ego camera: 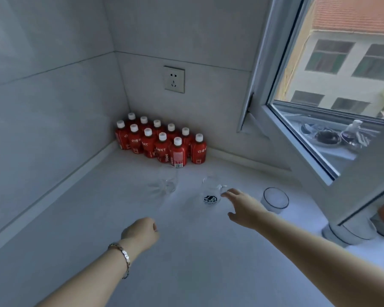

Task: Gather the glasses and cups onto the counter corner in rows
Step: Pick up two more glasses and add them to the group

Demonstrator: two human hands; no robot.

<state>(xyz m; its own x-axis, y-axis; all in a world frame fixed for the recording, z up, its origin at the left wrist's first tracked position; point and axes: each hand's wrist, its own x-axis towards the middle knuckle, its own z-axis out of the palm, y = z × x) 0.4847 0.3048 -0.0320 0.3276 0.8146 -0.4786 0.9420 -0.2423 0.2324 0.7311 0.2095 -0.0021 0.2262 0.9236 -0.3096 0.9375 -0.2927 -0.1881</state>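
a pale grey counter (80, 218) is seen meeting tiled walls at a corner, beside an open window (319, 107). 11 red bottles (162, 142) are counted there, perhaps 12. 3 clear vessels stand near: a glass (167, 181), a logo mug (211, 193), a tumbler (275, 200). the right hand (242, 207) is spread open beside the mug; the left hand (140, 232) is curled, empty.

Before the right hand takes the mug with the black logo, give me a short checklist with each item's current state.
1. Right hand empty, fingers spread: ok.
2. Right hand beside the logo mug, not gripping it: ok.
3. Mug upright on the counter: ok.
4. Left hand loosely curled, clear of the glassware: ok.
5. Space left in front of the red bottles for rows: ok.
6. Stemmed glass upright: cannot tell, too transparent.
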